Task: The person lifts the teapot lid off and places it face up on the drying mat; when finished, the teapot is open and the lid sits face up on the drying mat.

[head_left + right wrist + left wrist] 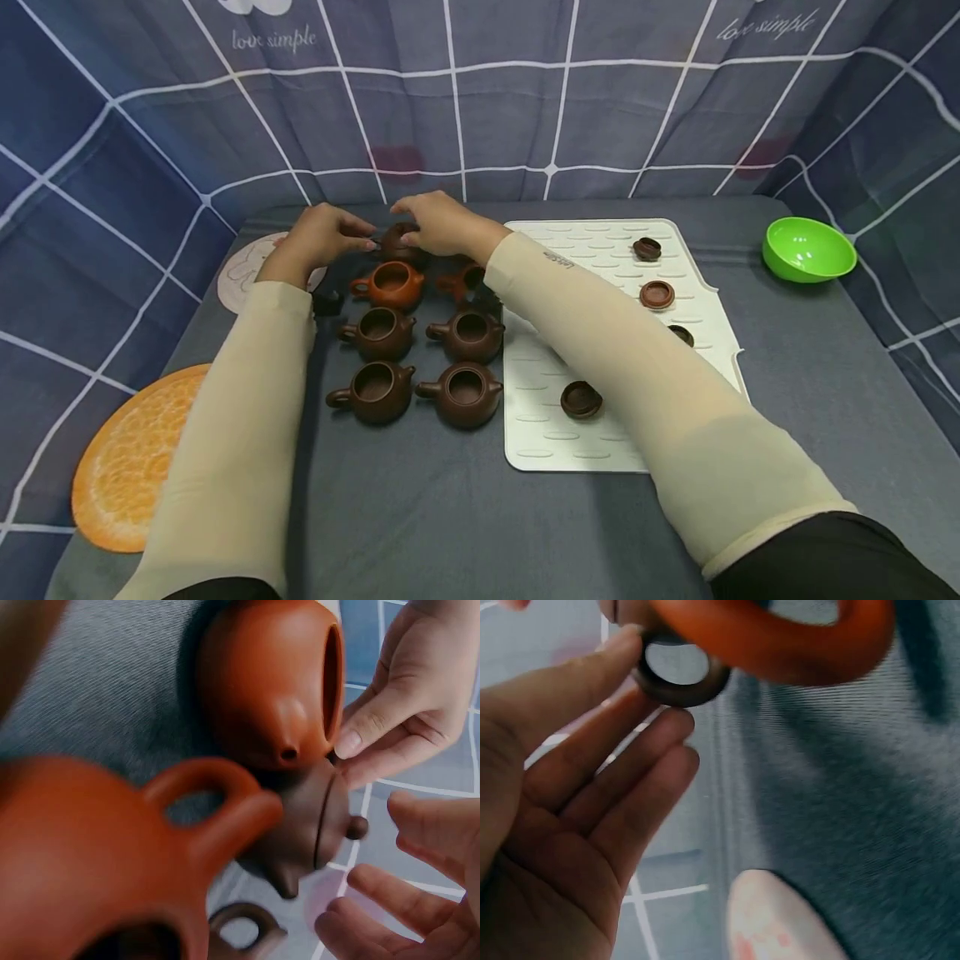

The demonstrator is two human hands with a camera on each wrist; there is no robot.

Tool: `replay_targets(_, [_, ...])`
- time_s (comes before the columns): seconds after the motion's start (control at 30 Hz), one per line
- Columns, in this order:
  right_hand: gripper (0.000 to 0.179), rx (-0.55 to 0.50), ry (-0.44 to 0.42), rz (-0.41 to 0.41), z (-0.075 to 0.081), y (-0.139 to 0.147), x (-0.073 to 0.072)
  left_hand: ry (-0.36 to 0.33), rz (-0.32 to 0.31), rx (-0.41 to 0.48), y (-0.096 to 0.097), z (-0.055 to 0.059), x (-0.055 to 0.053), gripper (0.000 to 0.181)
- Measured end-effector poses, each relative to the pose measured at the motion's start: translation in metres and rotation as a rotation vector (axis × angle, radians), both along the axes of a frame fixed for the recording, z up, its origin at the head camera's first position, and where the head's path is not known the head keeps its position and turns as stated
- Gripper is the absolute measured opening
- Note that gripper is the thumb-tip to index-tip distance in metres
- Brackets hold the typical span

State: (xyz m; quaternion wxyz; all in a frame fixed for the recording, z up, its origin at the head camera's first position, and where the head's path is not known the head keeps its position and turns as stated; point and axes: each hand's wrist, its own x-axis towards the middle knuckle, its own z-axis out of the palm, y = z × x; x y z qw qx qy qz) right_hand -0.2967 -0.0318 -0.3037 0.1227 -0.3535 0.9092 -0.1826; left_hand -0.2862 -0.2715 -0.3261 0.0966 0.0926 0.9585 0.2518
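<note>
A dark brown lidded teapot (401, 243) stands at the back of the teapot rows. My left hand (318, 237) pinches its ring-shaped handle (679, 696) between thumb and fingertip, the other fingers extended. On the far side my right hand (442, 225) hovers with spread, slightly bent fingers; in the right wrist view a gap separates this hand (420, 885) from the lid knob (358, 827). Just in front stands an orange-brown lidless teapot (393, 287). A second orange one (90, 847) is partly covered by my right arm in the head view.
Several dark brown lidless teapots (465, 396) stand nearer in two columns. On the white mat (536, 433) lie several loose lids (581, 400), partly under my right arm. A green bowl (810, 250) sits at right, an orange-slice mat (138, 467) and a pale round mat (247, 271) at left.
</note>
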Motion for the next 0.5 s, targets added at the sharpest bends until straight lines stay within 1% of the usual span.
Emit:
replay_targets(0.07, [0.057, 0.037, -0.033, 0.004, 0.0, -0.011, -0.001, -0.012, 0.019, 0.023, -0.003, -0.005, -0.001, 0.039])
replay_targets(0.13, [0.057, 0.071, -0.059, 0.003, -0.001, -0.02, -0.003, -0.009, 0.034, 0.047, -0.004, -0.009, -0.002, 0.039])
replay_targets(0.3, [0.057, 0.117, -0.07, -0.022, -0.004, -0.029, -0.01, 0.028, 0.078, 0.116, -0.004, -0.018, -0.003, 0.035])
replay_targets(0.4, [0.055, 0.107, -0.069, -0.042, -0.007, -0.028, -0.013, 0.037, 0.096, 0.142, -0.004, -0.021, -0.003, 0.034])
replay_targets(0.5, [0.051, 0.06, -0.072, -0.06, -0.011, -0.028, -0.014, 0.038, 0.106, 0.136, -0.005, -0.023, -0.003, 0.034])
